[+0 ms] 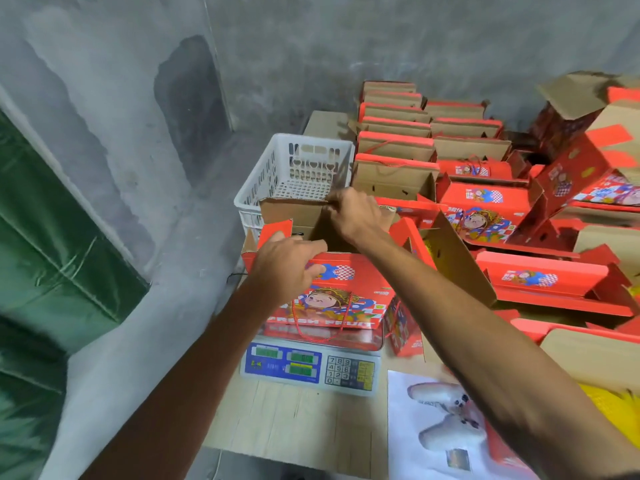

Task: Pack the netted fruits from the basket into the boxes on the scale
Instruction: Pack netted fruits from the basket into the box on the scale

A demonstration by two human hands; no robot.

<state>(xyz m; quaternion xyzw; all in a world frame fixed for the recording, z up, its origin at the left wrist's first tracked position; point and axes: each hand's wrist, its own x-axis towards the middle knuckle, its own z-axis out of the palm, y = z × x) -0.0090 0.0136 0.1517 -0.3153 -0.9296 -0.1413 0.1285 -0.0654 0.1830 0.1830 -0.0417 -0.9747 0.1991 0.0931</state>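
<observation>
Head view only. Hands work the red printed box (pixel 332 289) standing on the scale (pixel 311 370), which sits at the near-left corner of the desk (pixel 294 424). The left hand (pixel 285 268) has its grip curled over the near top edge of the box, thumb on the printed face, probably to steady it on the pan while the flaps are spread. The right hand (pixel 353 213) reaches across the opening, its grip pinched on the far cardboard flap (pixel 294 206), apparently pulling it back so the mouth stays clear for loading. Both grips are clamped on the box, neither on fruit.

The white plastic basket (pixel 298 171) stands just behind the box, touching or nearly touching it, which would keep the reach short. What shows of its inside is bare mesh; no netted fruit is visible there, though the box hides the basket's near part. Yellow netting (pixel 609 407) shows at the right edge and inside the neighbouring open box (pixel 446 251), whose contents I cannot make out. More red boxes (pixel 398 147) stand in rows behind, flaps up, presumably staged for their turn. A printed sheet (pixel 440 427) lies beside the scale.

Judging from this, the box is being opened, packing not yet begun.
</observation>
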